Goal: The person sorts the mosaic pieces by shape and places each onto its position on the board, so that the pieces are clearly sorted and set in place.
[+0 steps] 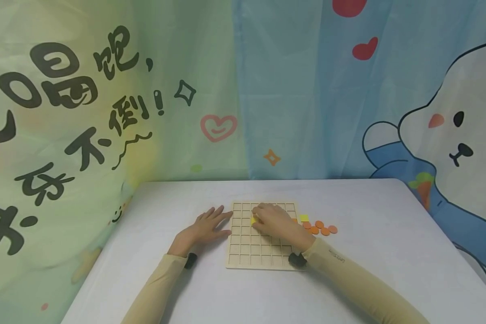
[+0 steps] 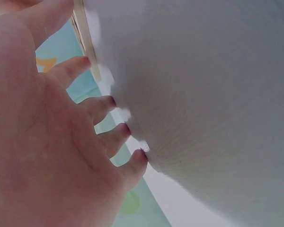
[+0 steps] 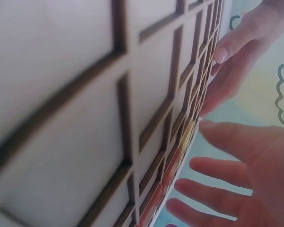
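Observation:
A pale wooden grid board [image 1: 240, 260] lies flat on the white table. My left hand [image 1: 206, 227] rests beside its left edge with the fingers spread and nothing held; the thumb and forefinger reach that edge. Over the upper middle of the board is my right hand [image 1: 274, 221], its thumb and fingertips near a yellow piece [image 1: 253, 220]. In the right wrist view the yellow piece [image 3: 186, 136] sits in a grid cell, with orange pieces [image 3: 170, 166] in line with it. The right fingers [image 3: 213, 172] look extended and apart there. The hand hides part of the grid.
Right of the board, a yellow square [image 1: 304, 218] and several orange discs [image 1: 325, 231] lie on the white table [image 1: 372, 211]. A printed curtain [image 1: 283, 90] hangs behind the table. Each wrist carries a small black camera.

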Motion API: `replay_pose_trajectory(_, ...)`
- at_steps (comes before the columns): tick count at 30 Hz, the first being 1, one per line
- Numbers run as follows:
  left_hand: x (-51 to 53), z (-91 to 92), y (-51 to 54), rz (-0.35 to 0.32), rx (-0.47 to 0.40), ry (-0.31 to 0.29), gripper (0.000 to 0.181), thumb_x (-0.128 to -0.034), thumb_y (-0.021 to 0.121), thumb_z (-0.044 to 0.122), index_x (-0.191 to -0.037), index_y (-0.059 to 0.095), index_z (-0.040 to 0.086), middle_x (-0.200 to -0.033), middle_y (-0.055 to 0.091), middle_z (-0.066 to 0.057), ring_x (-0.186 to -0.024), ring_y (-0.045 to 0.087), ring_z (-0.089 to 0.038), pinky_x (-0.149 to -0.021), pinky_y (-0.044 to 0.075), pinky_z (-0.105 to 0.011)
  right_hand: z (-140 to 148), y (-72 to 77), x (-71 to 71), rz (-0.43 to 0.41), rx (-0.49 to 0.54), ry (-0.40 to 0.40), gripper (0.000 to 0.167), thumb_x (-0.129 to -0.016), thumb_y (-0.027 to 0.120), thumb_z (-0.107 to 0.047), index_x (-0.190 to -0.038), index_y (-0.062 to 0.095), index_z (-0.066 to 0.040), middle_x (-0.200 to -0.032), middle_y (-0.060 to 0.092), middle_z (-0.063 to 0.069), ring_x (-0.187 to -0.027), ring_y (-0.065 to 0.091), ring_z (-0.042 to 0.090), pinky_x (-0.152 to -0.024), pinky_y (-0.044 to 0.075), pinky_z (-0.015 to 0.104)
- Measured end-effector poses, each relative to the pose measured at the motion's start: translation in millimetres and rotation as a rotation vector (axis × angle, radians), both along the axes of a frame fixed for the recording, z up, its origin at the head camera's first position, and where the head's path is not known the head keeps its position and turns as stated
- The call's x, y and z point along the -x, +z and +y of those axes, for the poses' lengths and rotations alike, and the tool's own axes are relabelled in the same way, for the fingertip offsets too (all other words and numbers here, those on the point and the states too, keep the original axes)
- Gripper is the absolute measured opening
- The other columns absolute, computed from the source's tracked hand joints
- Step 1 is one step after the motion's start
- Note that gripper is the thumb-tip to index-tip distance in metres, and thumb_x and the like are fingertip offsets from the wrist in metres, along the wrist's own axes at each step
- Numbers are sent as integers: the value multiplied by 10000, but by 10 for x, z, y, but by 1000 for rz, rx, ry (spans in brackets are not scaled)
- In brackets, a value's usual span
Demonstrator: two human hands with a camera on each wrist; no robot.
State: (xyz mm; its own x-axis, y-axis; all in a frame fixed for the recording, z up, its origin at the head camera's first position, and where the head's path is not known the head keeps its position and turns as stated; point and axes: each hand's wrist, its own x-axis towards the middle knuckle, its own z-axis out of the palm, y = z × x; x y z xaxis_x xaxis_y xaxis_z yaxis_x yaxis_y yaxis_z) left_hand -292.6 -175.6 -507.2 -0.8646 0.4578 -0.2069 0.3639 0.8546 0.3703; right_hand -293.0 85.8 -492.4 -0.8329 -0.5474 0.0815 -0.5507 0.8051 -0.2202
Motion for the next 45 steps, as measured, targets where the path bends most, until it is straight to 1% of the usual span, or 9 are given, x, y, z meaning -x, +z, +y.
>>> replay_pose_trajectory(4,-3,-4,-2,3,5,-1,643,-1008,509,535,-1580,328,301,-1693,175,-93,-1561,124,-392,-1248,149,-609,31,38,-43,-10,40,3,431,-927,724,-302,-1268,638,-53,-1189,659,101,-1022,629,261,-900,536,458)
replay_pose_trajectory(7,-1,-6,-11,2,5,-1,644,-1008,506,540,-1580,327,303,-1693,174,-94,-1561,124,-392,-1249,151,-604,56,38,-61,-8,37,8,312,-931,718,-324,-1115,667,-78,-1339,610,124,-1197,597,325,-975,515,497)
replay_pose_trajectory(9,6,-5,-18,1,6,-1,647,-1007,506,544,-1581,324,305,-1693,172,-92,-1561,123,-391,-1249,150,-604,74,24,-62,-4,29,9,237,-937,709,-348,-951,644,-120,-1374,588,119,-1226,579,331,-971,508,497)
replay_pose_trajectory(11,14,-4,-27,2,7,-1,646,-1006,507,544,-1580,326,307,-1693,175,-91,-1560,125,-392,-1248,152,-606,87,14,-61,-7,21,8,246,-943,701,-371,-901,611,-146,-1406,568,120,-1258,561,338,-989,500,505)
replay_pose_trajectory(14,26,-5,-42,2,7,-1,646,-1005,507,546,-1578,327,311,-1693,175,-89,-1560,126,-391,-1247,154,-608,112,11,-63,-10,15,-1,352,-944,697,-395,-1128,649,-99,-1419,560,131,-1285,548,350,-1021,487,529)
replay_pose_trajectory(18,33,-8,-65,4,5,-5,647,-1004,503,555,-1578,325,317,-1694,172,-84,-1561,126,-389,-1245,159,-611,154,38,-79,-21,9,-14,587,-942,702,-391,-1397,550,-55,-1424,558,143,-1312,534,361,-1055,468,551)
replay_pose_trajectory(24,27,-2,-72,-5,-3,-1,651,-1000,508,559,-1577,327,319,-1696,166,-83,-1561,119,-393,-1243,152,-620,235,36,-92,-28,25,-19,606,-951,685,-368,-1438,519,-47,-1449,550,150,-1344,515,369,-1098,440,556)
replay_pose_trajectory(33,20,-10,-43,3,3,-1,651,-1005,504,553,-1581,320,311,-1696,167,-81,-1562,120,-390,-1245,153,-613,453,-36,-61,31,15,-21,589,-940,704,-364,-1400,552,-29,-1409,572,178,-1288,549,392,-1031,481,579)
replay_pose_trajectory(45,27,-11,-44,8,15,-5,651,-1008,494,554,-1584,311,311,-1694,169,-93,-1559,126,-396,-1248,156,-603,758,44,-122,-3,42,-117,574,-938,689,-327,-1413,544,-39,-1416,554,205,-1282,535,423,-994,471,617)
